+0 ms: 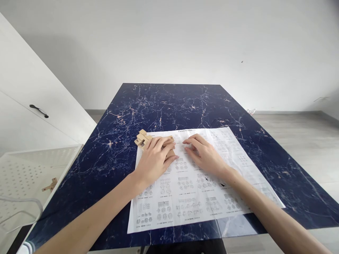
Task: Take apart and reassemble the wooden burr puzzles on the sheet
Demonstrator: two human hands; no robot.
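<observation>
A group of light wooden puzzle blocks [143, 137] lies at the upper left corner of a printed instruction sheet [169, 203]. Some blocks are notched and carry dark marks. My left hand [153, 160] is laid over them, its fingers curled around the blocks and hiding part of them. Between its thumb and forefinger a block's end shows. On the sheet's upper middle rests my right hand [205, 153], with fingers bent, a gap between thumb and forefinger, and nothing visible in it. Rows of small line drawings cover the paper.
A dark blue marbled table [164, 106] bears the sheet. Below its left edge, a white perforated bin [23, 169] holds more wooden pieces [50, 185]. A white cabinet [31, 81] stands at the left, and a clear plastic film [235, 225] lies at the front edge.
</observation>
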